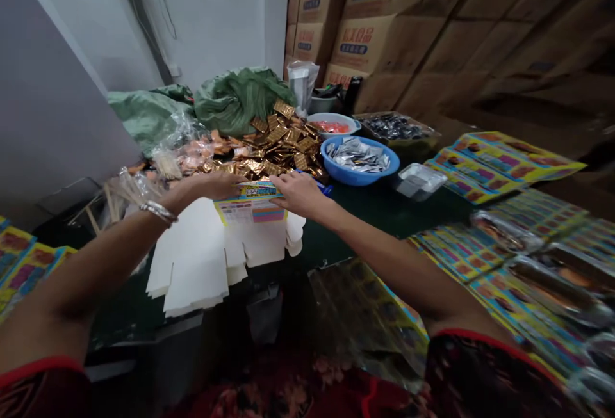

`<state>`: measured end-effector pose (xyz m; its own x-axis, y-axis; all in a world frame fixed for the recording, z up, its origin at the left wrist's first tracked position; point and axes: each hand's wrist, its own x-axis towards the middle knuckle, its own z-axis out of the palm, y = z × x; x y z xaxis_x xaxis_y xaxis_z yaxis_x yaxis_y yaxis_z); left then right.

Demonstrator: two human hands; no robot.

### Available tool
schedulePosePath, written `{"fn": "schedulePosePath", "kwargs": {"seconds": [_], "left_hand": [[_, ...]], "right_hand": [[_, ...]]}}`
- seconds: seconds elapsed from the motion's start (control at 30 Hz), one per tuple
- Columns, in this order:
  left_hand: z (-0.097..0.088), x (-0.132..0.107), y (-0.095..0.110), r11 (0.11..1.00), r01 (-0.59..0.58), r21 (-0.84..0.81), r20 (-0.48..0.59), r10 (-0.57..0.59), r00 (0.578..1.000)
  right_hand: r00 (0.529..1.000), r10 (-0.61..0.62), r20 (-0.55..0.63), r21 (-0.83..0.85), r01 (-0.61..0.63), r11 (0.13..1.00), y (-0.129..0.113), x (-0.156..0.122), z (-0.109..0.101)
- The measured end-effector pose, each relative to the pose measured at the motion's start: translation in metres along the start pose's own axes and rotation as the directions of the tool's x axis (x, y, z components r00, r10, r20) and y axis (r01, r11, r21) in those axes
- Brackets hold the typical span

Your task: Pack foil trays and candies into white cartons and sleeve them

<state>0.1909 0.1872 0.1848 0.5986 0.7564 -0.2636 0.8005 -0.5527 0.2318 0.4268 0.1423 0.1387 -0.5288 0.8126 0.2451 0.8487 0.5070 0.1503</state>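
A printed yellow and blue carton is between my two hands, its side panel facing me. My left hand is closed on its upper left edge, with the fingertips partly hidden. At the upper right corner, my right hand grips it with fingers bent over the top. Beneath and in front of the carton lie stacks of flat white carton blanks, blank side up. Just beyond my hands is a heap of gold foil sachets.
A blue bowl of silver sachets and a white bowl with orange-red packets stand behind right. Clear plastic trays and printed sheets lie right. Wooden sticks lie left; cardboard boxes are stacked behind.
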Motion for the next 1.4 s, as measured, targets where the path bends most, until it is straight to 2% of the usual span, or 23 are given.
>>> {"fn": "schedulePosePath", "kwargs": {"seconds": [0.1,0.17,0.2,0.3,0.43,0.5,0.63,0.73,0.8,0.87,0.97,1.03,1.1,1.17,1.23,1.3,1.4], "left_hand": [[0.033,0.005,-0.001,0.973,0.056,0.223,-0.214,-0.007,0.977],[0.055,0.005,0.001,0.91,0.165,0.38,-0.393,-0.002,0.92],[0.062,0.004,0.003,0.884,0.203,0.421,-0.439,0.003,0.898],[0.071,-0.004,0.01,0.867,0.211,0.451,-0.46,0.023,0.888],[0.074,-0.031,0.013,0.918,0.146,0.37,-0.468,0.048,0.883],[0.08,-0.051,0.004,0.949,0.076,0.305,-0.471,0.081,0.878],[0.089,-0.085,-0.032,0.975,-0.035,0.218,-0.431,0.128,0.893],[0.082,-0.094,-0.045,0.97,-0.052,0.235,-0.411,0.148,0.899],[0.071,-0.092,-0.036,0.96,-0.005,0.281,-0.362,0.111,0.926],[0.054,-0.089,-0.017,0.953,0.087,0.289,-0.288,0.0,0.958],[0.024,-0.08,0.006,0.949,0.222,0.223,-0.242,-0.167,0.956],[0.006,-0.072,0.009,0.95,0.277,0.143,-0.224,-0.241,0.944],[-0.007,-0.065,0.001,0.945,0.323,0.054,-0.175,-0.309,0.935],[-0.01,-0.063,-0.012,0.933,0.353,-0.072,-0.131,-0.36,0.924],[-0.005,-0.066,-0.024,0.915,0.369,-0.162,-0.135,-0.391,0.911],[0.005,-0.074,-0.031,0.913,0.376,-0.158,-0.175,-0.401,0.899],[0.02,-0.083,-0.033,0.926,0.374,-0.053,-0.266,-0.374,0.888]], "right_hand": [[0.992,-0.032,-0.118,-0.034,0.028,0.999,0.007,0.008,0.027],[0.986,-0.058,-0.158,-0.028,0.054,0.998,0.006,0.012,0.034],[0.983,-0.074,-0.166,-0.012,0.073,0.997,0.004,0.015,0.034],[0.981,-0.133,-0.141,0.055,0.142,0.988,-0.006,0.02,0.024],[0.981,-0.172,-0.086,0.056,0.177,0.983,-0.028,0.009,0.009],[0.983,-0.164,-0.084,0.04,0.167,0.985,-0.037,-0.001,0.007],[0.985,-0.158,-0.064,0.062,0.162,0.985,-0.045,-0.01,0.011],[0.988,-0.148,-0.042,0.103,0.152,0.983,-0.046,-0.007,0.011],[0.992,-0.128,-0.024,0.124,0.13,0.984,-0.046,-0.006,0.008],[0.994,-0.113,-0.002,0.143,0.112,0.983,-0.048,-0.005,0.003],[0.994,-0.105,0.037,0.182,0.097,0.979,-0.048,-0.003,-0.005],[0.994,-0.098,0.055,0.217,0.083,0.973,-0.046,0.0,-0.008],[0.994,-0.095,0.061,0.261,0.076,0.962,-0.044,0.002,-0.01],[0.992,-0.111,0.056,0.293,0.09,0.952,-0.045,0.005,-0.011],[0.991,-0.126,0.053,0.288,0.105,0.952,-0.049,0.007,-0.011],[0.99,-0.126,0.06,0.254,0.106,0.961,-0.055,0.009,-0.012],[0.99,-0.12,0.075,0.224,0.101,0.969,-0.065,0.012,-0.012]]}}
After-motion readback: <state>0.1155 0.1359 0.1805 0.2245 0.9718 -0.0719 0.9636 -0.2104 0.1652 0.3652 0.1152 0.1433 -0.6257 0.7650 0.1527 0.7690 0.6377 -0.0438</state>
